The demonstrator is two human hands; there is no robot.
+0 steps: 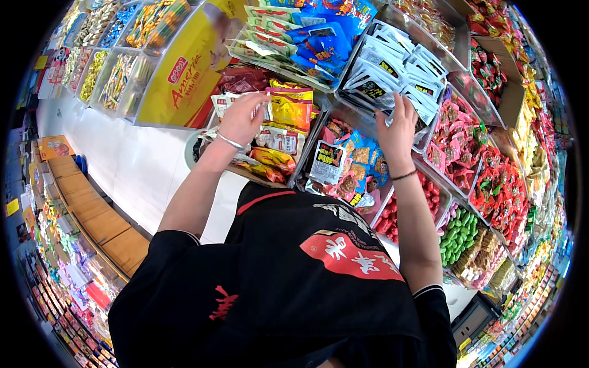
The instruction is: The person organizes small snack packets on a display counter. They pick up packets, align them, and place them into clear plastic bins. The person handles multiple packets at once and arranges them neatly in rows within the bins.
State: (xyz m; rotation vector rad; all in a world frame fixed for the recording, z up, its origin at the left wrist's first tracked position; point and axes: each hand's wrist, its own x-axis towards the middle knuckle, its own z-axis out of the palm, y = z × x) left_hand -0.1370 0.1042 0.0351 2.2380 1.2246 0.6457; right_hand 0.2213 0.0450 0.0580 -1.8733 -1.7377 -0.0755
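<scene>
My left hand [244, 117], with a bracelet at the wrist, is over a bin of snack packets, its fingers at a white packet [222, 104] beside a yellow and pink packet [291, 108]. Whether it grips the white packet cannot be told. My right hand [399, 124], with a dark band at the wrist, reaches to the near edge of a bin of silver-white packets [375, 69], fingers spread. Between the hands, a silver and black packet [327, 162] lies on blue and pink wrapped snacks [361, 156] in a lower bin.
Green and blue packets [317, 41] stand in a bin beyond. Bins of pink-wrapped snacks [453, 142], red-wrapped snacks [499, 195] and green sweets [459, 237] lie to the right. A yellow sign panel [184, 69] is at the left, near a curved wooden counter [99, 211].
</scene>
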